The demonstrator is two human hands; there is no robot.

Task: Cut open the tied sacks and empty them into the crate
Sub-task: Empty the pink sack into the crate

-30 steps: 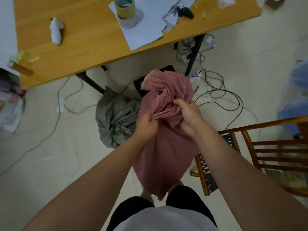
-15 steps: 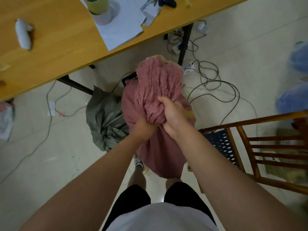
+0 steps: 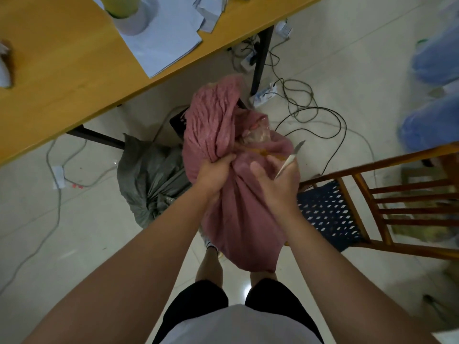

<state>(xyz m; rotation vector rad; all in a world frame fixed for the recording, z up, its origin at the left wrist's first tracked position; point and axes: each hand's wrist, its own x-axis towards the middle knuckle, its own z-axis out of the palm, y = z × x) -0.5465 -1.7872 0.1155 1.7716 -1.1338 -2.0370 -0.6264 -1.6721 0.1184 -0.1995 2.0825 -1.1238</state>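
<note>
A pink cloth sack (image 3: 238, 219) hangs in front of my legs, its gathered neck (image 3: 211, 120) standing up above my hands. My left hand (image 3: 214, 173) grips the bunched cloth at the neck. My right hand (image 3: 278, 184) holds a thin silver blade (image 3: 290, 158), its tip pointing up and right beside the neck. The top is parted there and clear plastic contents (image 3: 255, 135) show inside. A grey tied sack (image 3: 154, 180) lies on the floor to the left. A dark crate (image 3: 177, 121) is mostly hidden behind the pink sack.
A yellow wooden table (image 3: 74, 70) with papers (image 3: 164, 38) and a tape roll (image 3: 124, 6) fills the upper left. Cables (image 3: 310, 115) trail across the floor. A wooden chair (image 3: 385, 202) with a dark woven seat stands at right. Blue bags (image 3: 434, 95) sit far right.
My right hand has let go of the sack's neck and now holds the blade beside it. The neck has parted, showing plastic inside. The view has shifted, so the table looks nearer.
</note>
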